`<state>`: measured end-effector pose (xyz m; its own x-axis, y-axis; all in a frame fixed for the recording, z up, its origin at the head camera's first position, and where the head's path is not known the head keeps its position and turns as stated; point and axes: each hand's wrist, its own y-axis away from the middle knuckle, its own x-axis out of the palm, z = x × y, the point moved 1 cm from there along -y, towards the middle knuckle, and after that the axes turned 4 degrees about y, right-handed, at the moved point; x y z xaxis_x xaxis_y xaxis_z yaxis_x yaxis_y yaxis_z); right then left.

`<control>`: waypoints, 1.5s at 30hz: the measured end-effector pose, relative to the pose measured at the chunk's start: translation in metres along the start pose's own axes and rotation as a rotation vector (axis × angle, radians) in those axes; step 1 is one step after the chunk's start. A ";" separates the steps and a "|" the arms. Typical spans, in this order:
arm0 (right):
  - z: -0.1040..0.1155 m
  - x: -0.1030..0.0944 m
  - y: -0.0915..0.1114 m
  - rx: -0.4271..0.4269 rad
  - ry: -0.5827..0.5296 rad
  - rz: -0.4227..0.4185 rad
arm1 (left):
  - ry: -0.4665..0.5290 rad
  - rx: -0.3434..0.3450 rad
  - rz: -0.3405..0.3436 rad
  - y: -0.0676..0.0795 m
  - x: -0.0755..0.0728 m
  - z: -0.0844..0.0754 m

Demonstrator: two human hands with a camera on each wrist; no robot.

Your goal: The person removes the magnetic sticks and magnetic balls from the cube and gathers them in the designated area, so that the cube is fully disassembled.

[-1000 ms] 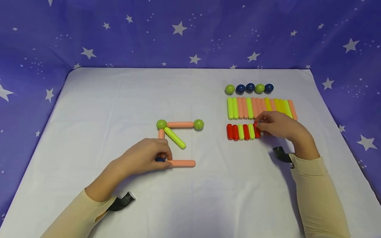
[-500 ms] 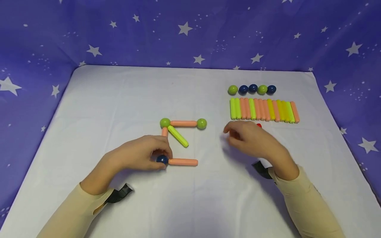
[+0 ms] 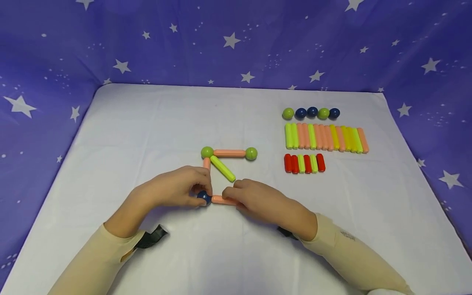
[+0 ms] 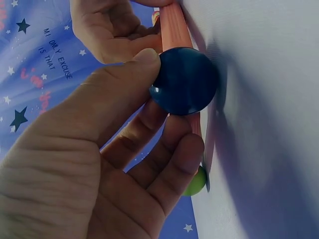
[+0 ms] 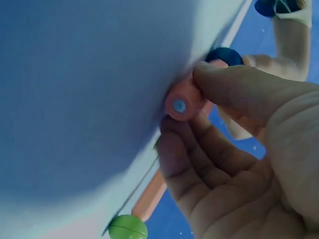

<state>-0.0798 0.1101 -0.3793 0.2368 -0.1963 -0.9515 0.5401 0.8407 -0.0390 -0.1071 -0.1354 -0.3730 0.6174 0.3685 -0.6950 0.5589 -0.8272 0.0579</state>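
My left hand (image 3: 177,186) pinches a dark blue ball (image 4: 185,82) between thumb and fingers, low over the white cloth. A salmon-pink rod (image 3: 219,199) runs rightward from this ball, and my right hand (image 3: 259,200) grips its free end. In the right wrist view, a round silvery spot marks the end face of that rod (image 5: 188,93). Another pink rod (image 3: 207,163), partly hidden by my left hand, leads up to a green ball (image 3: 207,152). From that ball, a yellow-green rod (image 3: 223,169) slants down right and a pink rod (image 3: 229,153) reaches a second green ball (image 3: 251,153).
At the right, a row of green and blue balls (image 3: 312,112) lies above a row of long rods (image 3: 321,137) in pink, yellow and green. Below them are several short red and green rods (image 3: 307,164). A purple star-patterned cloth (image 3: 191,45) stands behind and beside the table.
My right hand has left the short rods, moving left and down to the free end of the lower pink rod. My left hand stays at the blue ball.
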 end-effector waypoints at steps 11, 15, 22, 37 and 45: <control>-0.023 -0.012 0.033 0.149 -0.070 0.016 | 0.001 -0.029 0.008 -0.001 -0.001 -0.001; -0.055 -0.032 0.058 0.286 -0.154 -0.149 | 0.000 -0.027 0.004 -0.001 0.000 -0.001; -0.132 -0.065 0.102 0.624 -0.089 -0.477 | -0.014 -0.041 0.002 -0.001 0.001 -0.001; -0.248 -0.076 0.214 1.413 -0.064 -0.553 | 0.018 -0.031 0.012 -0.001 0.003 -0.002; -0.261 -0.069 0.219 1.406 -0.147 -0.432 | 0.021 -0.018 -0.003 -0.004 0.003 -0.001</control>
<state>-0.1886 0.4398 -0.4016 -0.1113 -0.4188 -0.9012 0.8894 -0.4466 0.0977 -0.1065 -0.1305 -0.3744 0.6268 0.3799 -0.6803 0.5705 -0.8184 0.0686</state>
